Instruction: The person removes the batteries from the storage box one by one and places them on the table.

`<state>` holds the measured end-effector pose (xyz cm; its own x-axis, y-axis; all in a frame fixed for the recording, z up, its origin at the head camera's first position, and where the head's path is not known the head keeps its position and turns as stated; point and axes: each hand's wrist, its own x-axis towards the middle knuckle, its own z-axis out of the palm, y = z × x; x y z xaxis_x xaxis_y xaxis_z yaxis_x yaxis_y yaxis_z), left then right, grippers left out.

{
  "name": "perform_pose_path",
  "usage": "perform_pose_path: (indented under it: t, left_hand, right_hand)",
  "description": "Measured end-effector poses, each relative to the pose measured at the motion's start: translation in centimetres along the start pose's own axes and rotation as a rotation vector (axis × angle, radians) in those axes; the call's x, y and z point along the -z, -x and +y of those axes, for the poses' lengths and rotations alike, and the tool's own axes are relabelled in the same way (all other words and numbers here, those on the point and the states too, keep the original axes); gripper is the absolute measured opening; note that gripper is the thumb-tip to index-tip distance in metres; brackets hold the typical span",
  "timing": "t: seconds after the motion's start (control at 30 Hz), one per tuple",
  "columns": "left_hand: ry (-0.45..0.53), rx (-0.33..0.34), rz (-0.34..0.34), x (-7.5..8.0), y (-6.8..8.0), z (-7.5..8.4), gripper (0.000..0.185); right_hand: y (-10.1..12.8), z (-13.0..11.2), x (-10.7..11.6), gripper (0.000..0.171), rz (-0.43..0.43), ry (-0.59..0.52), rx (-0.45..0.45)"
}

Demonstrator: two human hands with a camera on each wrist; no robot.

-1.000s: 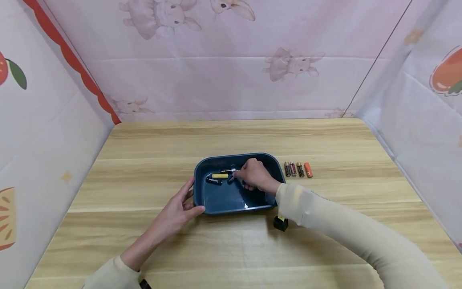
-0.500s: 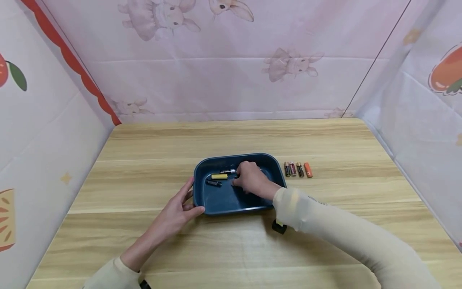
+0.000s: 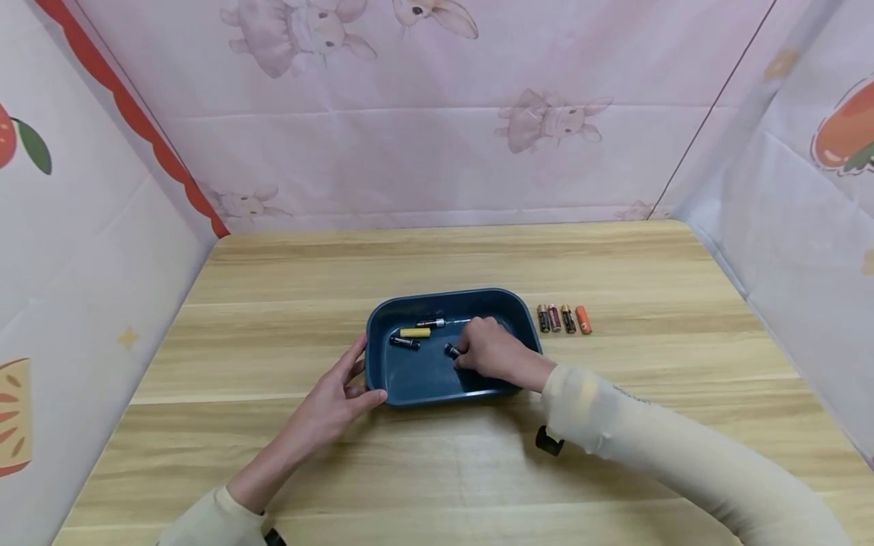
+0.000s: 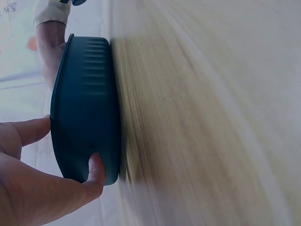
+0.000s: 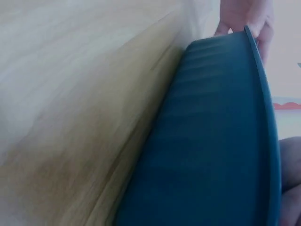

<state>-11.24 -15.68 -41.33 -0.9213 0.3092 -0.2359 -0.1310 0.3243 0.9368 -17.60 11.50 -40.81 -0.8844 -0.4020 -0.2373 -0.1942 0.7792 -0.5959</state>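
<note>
Pinching a dark battery (image 3: 452,351) between fingertips, the right hand (image 3: 493,353) has drawn back from the far side of the blue tray (image 3: 410,383) toward its middle over the past second, the battery now lifted clear of the others, which suggests it is being picked out rather than merely nudged. The battery sits at the hand's 9 o'clock, over the middle of the tray floor. The left hand (image 3: 336,402) has not shifted: it steadies the tray at the near-left corner, thumb curled against the outer wall and fingers laid along the rim, a hold the left wrist view confirms (image 4: 96,169). Three batteries lie loose in the tray's far half, at the right hand's 10 o'clock: a yellow one (image 3: 415,332), a black one (image 3: 404,343) just nearer, and a silver-tipped one (image 3: 437,323) by the far wall. Outside the tray, at its 3 o'clock, four batteries (image 3: 564,319) stand in a neat row on the counter (image 3: 273,470), the last of them orange. The tray's right wall lies between the held battery and that row; nothing else crowds the path. The right wrist view shows only the tray's outer wall (image 5: 211,141) and blurred wood.
</note>
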Motion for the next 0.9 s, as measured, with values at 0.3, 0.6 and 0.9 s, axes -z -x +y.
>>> perform_pose_path:
  t: [0.3,0.6,0.9]
  left_hand:
    - [-0.001,0.002,-0.008,0.2,0.1,0.1,0.091]
    - [0.005,0.014,-0.008,0.1,-0.2,0.1,0.091]
    - [-0.01,0.022,-0.015,0.1,-0.2,0.3,0.09]
  right_hand:
    - [2.2,-0.8,3.5,0.012,0.034,-0.297,0.153]
    - [6.7,-0.4,10.1,0.032,0.209,-0.395,0.021]
    - [9.7,5.4,13.8,0.04,0.395,-0.404,-0.057]
